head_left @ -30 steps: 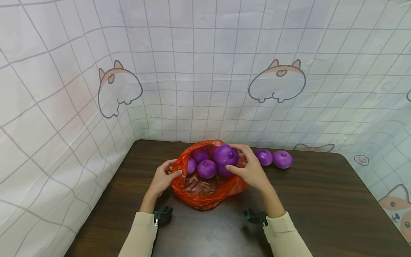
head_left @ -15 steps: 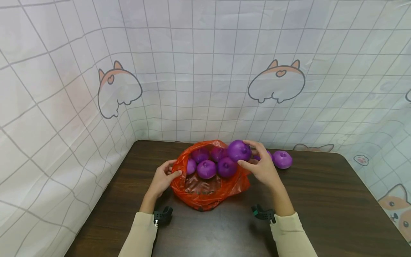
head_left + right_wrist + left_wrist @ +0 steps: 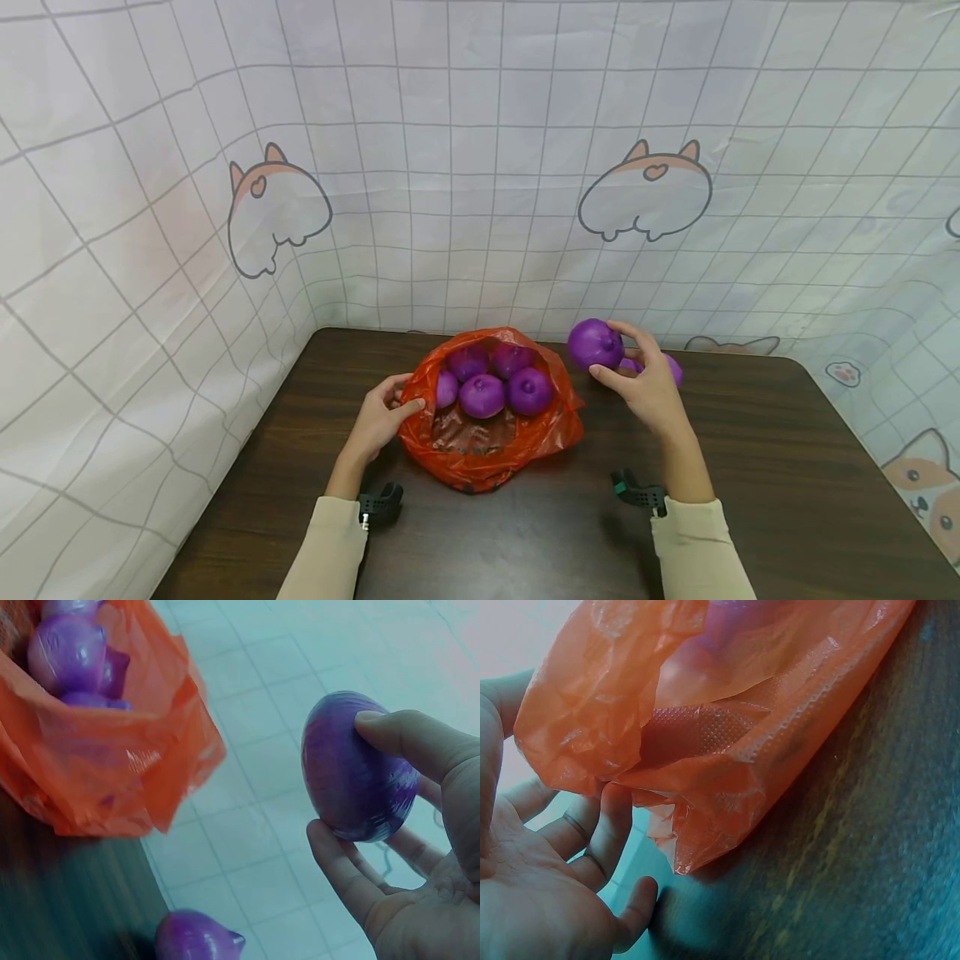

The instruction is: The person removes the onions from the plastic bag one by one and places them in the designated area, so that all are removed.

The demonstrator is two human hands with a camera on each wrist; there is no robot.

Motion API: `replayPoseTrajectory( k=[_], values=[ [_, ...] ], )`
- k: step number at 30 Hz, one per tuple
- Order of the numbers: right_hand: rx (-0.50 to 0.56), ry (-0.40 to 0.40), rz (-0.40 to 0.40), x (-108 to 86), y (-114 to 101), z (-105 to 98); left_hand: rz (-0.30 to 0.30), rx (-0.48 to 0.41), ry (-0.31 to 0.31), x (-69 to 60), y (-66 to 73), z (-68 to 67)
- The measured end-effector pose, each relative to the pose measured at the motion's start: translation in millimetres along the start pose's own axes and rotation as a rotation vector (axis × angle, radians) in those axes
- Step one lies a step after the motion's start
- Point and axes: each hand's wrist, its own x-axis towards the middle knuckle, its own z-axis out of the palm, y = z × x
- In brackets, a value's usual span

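A red plastic bag (image 3: 480,467) lies on the table with its mouth spread, several round purple film-wrapped fruits (image 3: 483,396) inside. My left hand (image 3: 378,417) pinches the bag's left rim between thumb and fingers. In the left wrist view, fingertips touch the crumpled orange-looking edge of the bag (image 3: 697,810). Above the table, right of the bag, my right hand (image 3: 645,387) holds another purple film-wrapped fruit (image 3: 595,344) by thumb and fingertips. The right wrist view shows this held fruit (image 3: 352,772) apart from the bag.
Partly hidden behind my right hand, two more purple fruits (image 3: 673,371) sit near the back edge of the dark wooden table (image 3: 757,450). A white grid-patterned cloth (image 3: 480,208) hangs behind and at the sides.
My right hand has lifted the held purple fruit from over the bag and carried it to the right. The left hand and bag stay nearly in place.
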Motion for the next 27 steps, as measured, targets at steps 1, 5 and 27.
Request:
replayPoseTrajectory(
  k=[1,5,27],
  values=[
    [-0.003,0.009,-0.003,0.4,2.0,-1.9,0.0,0.0,0.001,-0.1,0.1,0.0],
    [-0.012,0.04,-0.01,0.6,5.9,-8.7,-0.003,0.0,0.004,0.3,-0.5,0.1],
    [-0.066,0.201,0.091,-5.0,36.6,-51.8,-0.015,-0.005,-0.003,-0.8,2.2,-0.2]
  ],
)
